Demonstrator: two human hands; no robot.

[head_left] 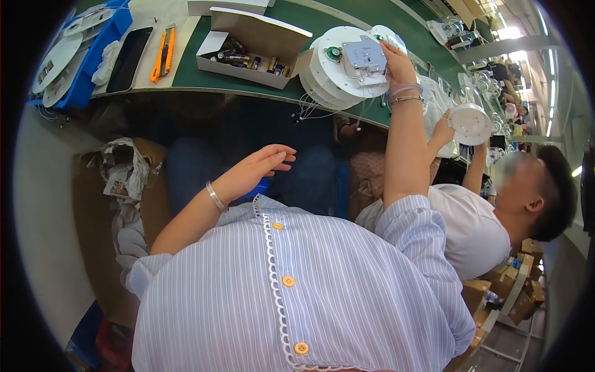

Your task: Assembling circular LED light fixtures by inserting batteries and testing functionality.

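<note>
On the green bench stands a stack of white round discs (316, 74) with thin wires hanging from its side. The top one carries a grey-blue plate (365, 56) and a small green round part (333, 53). My right hand (398, 67) is at the right edge of that top disc, its fingers closed round the rim beside the plate; the fingertips are partly hidden. Over my lap, away from the bench, my left hand (263, 166) holds nothing, with its fingers loosely stretched out.
Left of the stack sit an open white box (245, 74) of batteries, an orange utility knife (163, 54), a dark phone (129, 60) and a blue bin (80, 93) of white discs. A co-worker at my right holds a white round part (469, 124). A cardboard box (93, 229) stands at my left.
</note>
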